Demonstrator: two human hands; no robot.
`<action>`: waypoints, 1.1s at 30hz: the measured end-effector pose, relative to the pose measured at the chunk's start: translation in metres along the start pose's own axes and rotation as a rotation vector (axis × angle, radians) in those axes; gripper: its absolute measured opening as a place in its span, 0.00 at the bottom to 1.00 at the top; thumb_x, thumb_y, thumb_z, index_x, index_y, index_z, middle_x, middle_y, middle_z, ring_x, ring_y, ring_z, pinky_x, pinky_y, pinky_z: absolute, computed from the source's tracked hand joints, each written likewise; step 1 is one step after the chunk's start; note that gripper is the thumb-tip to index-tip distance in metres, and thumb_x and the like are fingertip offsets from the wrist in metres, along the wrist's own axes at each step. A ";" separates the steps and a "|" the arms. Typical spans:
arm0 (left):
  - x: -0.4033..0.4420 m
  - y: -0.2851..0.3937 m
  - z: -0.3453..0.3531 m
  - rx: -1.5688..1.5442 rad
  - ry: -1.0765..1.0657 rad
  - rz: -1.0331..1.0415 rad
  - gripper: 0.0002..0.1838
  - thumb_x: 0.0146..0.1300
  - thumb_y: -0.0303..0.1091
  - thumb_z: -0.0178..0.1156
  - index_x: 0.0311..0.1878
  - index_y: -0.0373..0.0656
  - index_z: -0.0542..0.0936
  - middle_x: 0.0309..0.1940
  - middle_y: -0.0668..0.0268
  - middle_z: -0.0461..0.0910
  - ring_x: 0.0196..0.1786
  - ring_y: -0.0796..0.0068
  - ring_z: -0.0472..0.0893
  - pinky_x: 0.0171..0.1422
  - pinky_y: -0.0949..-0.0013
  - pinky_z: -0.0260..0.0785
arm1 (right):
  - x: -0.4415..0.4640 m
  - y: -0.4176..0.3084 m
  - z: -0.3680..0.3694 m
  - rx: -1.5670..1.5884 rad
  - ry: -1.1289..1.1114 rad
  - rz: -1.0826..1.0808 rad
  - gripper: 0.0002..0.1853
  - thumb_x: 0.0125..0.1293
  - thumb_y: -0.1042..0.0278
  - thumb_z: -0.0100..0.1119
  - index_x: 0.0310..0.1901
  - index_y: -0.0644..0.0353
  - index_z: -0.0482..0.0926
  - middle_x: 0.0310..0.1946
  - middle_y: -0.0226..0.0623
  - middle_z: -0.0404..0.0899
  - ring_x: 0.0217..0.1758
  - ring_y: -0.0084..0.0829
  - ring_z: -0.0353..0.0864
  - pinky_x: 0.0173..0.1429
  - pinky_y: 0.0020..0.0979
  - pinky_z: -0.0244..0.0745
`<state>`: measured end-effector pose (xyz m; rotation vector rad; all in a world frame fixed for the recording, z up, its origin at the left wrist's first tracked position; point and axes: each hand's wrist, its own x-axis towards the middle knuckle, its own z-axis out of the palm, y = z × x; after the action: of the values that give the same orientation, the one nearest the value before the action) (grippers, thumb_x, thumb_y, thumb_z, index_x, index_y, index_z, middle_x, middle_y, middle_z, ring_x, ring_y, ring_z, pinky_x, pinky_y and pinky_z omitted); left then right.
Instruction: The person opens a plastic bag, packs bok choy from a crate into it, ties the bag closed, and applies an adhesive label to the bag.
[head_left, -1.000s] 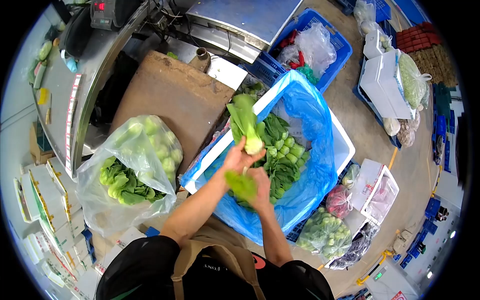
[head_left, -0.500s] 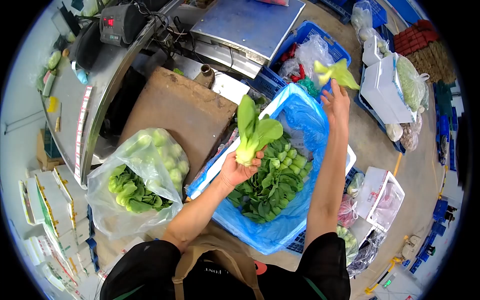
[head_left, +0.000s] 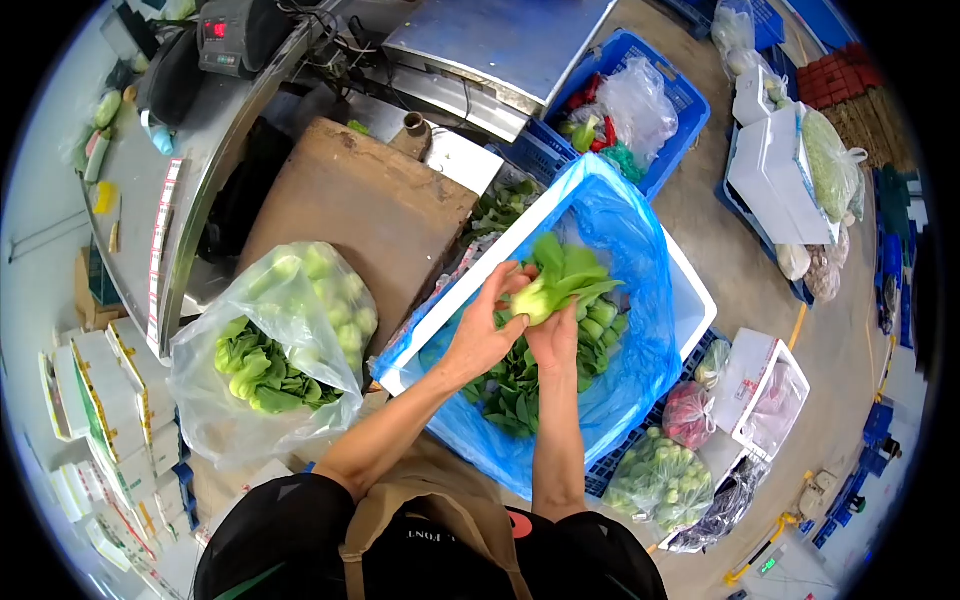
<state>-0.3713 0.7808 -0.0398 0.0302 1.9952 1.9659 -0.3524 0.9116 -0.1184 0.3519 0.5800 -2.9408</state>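
A head of bok choy [head_left: 552, 290] is held above the lined box, its pale base to the left and its green leaves to the right. My left hand [head_left: 487, 322] is closed around the base. Under the stalks and leaves is my right hand [head_left: 553, 338], also closed on the bok choy, with its fingers partly hidden. Below both hands, more bok choy [head_left: 515, 395] lies piled in a white foam box lined with blue plastic film [head_left: 640, 345].
To the left stands an open clear bag [head_left: 215, 400] of bok choy, beside a brown board [head_left: 340, 200]. A blue crate [head_left: 690, 110] with plastic scraps, red peppers and a yellow-green leaf [head_left: 583, 136] is beyond the box. Bagged vegetables [head_left: 660, 480] sit at right.
My right hand has let go of a loose yellow-green leaf over the blue crate and come back to the bok choy. The bok choy in my left hand has moved lower and tipped rightward.
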 end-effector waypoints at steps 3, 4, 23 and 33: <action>-0.005 -0.009 0.005 0.259 0.026 0.056 0.30 0.52 0.25 0.66 0.60 0.40 0.69 0.57 0.57 0.72 0.57 0.65 0.74 0.56 0.66 0.69 | -0.004 -0.002 -0.006 0.124 -0.005 -0.061 0.35 0.68 0.39 0.47 0.67 0.58 0.62 0.64 0.44 0.65 0.69 0.45 0.62 0.70 0.47 0.61; -0.006 -0.013 0.006 0.407 0.015 0.084 0.30 0.51 0.26 0.67 0.59 0.40 0.71 0.56 0.58 0.73 0.56 0.65 0.75 0.55 0.65 0.69 | -0.004 -0.002 -0.005 0.147 -0.024 -0.084 0.35 0.68 0.39 0.47 0.67 0.58 0.62 0.64 0.45 0.65 0.69 0.46 0.62 0.70 0.48 0.60; -0.017 -0.011 0.011 0.518 0.057 0.267 0.21 0.52 0.25 0.68 0.52 0.37 0.78 0.48 0.56 0.74 0.48 0.63 0.78 0.52 0.67 0.74 | -0.017 -0.001 0.005 -0.020 0.068 -0.098 0.36 0.57 0.54 0.69 0.64 0.59 0.64 0.61 0.43 0.67 0.67 0.44 0.63 0.69 0.45 0.63; -0.011 -0.019 0.024 0.071 0.101 0.078 0.14 0.53 0.18 0.65 0.43 0.33 0.75 0.45 0.63 0.74 0.44 0.74 0.78 0.43 0.69 0.79 | -0.024 0.004 -0.012 0.046 0.194 -0.149 0.27 0.58 0.63 0.69 0.57 0.62 0.70 0.51 0.39 0.74 0.58 0.40 0.73 0.64 0.40 0.69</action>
<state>-0.3506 0.8000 -0.0554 0.0271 2.1582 1.9801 -0.3263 0.9144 -0.1247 0.6306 0.5856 -3.0883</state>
